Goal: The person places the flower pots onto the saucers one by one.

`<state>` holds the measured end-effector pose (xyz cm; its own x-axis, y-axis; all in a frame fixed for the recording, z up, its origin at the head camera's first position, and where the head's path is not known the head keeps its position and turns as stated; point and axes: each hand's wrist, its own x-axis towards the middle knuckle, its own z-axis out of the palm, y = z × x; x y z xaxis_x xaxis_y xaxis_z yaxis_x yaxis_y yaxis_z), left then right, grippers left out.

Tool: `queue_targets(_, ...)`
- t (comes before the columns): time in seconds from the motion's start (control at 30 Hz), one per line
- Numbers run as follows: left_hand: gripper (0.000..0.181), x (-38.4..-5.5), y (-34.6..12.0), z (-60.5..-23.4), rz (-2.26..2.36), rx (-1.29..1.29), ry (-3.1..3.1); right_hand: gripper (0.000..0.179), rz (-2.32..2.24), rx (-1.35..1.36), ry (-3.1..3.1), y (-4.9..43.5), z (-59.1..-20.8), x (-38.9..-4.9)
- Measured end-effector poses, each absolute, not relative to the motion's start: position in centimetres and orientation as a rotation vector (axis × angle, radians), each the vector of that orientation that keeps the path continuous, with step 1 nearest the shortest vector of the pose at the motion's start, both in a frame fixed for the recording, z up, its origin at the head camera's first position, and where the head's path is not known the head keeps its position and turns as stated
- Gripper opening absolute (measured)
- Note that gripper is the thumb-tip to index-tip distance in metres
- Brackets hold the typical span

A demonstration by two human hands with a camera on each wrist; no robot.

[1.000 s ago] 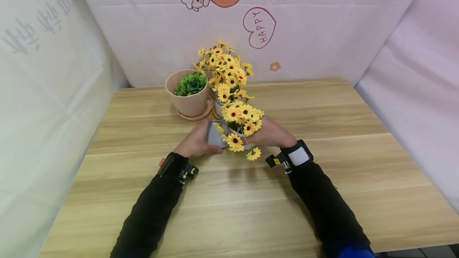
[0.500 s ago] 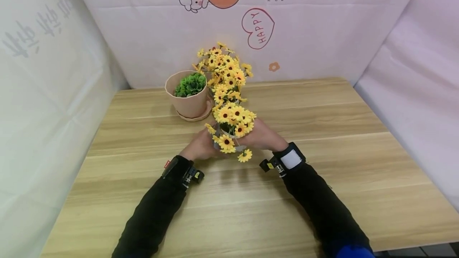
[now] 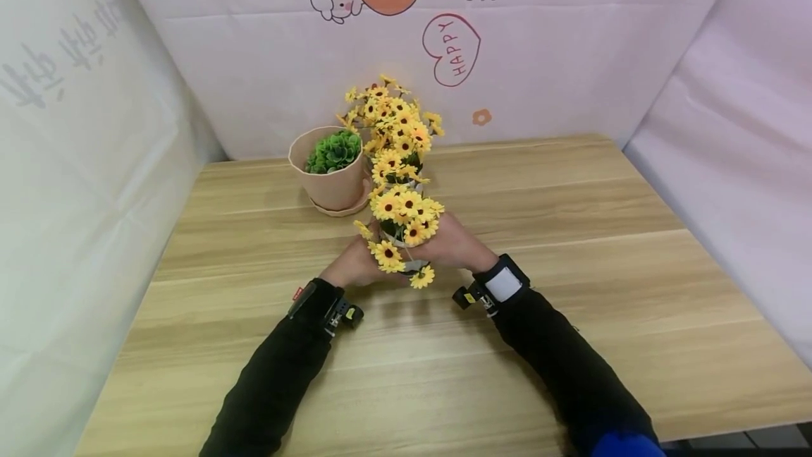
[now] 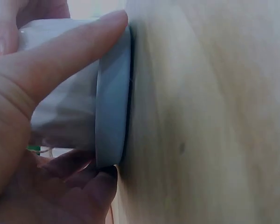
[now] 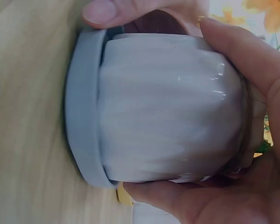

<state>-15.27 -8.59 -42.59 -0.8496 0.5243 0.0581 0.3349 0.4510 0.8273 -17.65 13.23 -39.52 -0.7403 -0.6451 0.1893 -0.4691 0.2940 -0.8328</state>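
A white glazed flowerpot [image 5: 168, 107] with yellow daisy-like flowers [image 3: 406, 210] stands upright in a blue-grey saucer [image 4: 113, 102] on the table. My right hand [image 3: 453, 242] grips the pot's side, thumb and fingers spread around it in the right wrist view. My left hand [image 3: 355, 259] holds the saucer, its thumb along the pot wall and reaching over the rim, other fingers at the far side. From the head, the blossoms hide most of the pot and saucer.
Just behind, a second cluster of yellow flowers [image 3: 400, 125] stands in another pot. To its left is a pinkish-beige pot [image 3: 330, 189] with a green plant [image 3: 334, 151], on a matching saucer. A printed cloth [image 3: 539, 55] hangs behind the wooden table [image 3: 634, 288].
My right hand has brought the flowerpot leftward onto the blue-grey saucer, which earlier showed beside it in my left hand. The left hand has shifted slightly right and stays on the saucer.
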Motion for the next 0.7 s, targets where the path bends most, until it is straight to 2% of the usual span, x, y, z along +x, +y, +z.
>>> queue_targets(0.2,0.115,-15.4,-8.7,-42.8,1.362,0.770,2.482,0.075,-1.447,-1.012,2.368,13.0,-39.9,-17.5)
queue_targets(0.53,0.115,-15.4,-8.7,-42.5,1.316,0.792,2.532,0.078,-1.375,-0.942,2.407,13.2,-40.1,-17.3)
queue_targets(0.7,0.103,-16.1,-9.7,-43.3,1.215,0.825,2.599,0.072,-1.336,-0.983,2.379,13.1,-39.9,-17.4)
